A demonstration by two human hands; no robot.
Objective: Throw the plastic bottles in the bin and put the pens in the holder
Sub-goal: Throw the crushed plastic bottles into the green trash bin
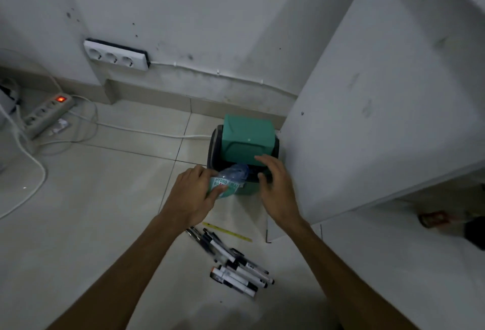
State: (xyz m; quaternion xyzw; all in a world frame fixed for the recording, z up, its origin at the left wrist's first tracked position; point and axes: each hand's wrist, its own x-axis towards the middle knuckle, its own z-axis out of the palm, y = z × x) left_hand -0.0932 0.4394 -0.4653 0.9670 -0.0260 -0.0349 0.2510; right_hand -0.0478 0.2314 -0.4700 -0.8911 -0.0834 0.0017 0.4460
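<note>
Bottle (231,181) gripped by left hand (194,193) at bin (246,140); right hand (275,185) open; pens (233,264) nearby.

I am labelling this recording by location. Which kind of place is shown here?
Probably an office or study corner, seen at floor level: wall sockets, a power strip on the tiled floor, and marker pens near a small green bin.
</note>
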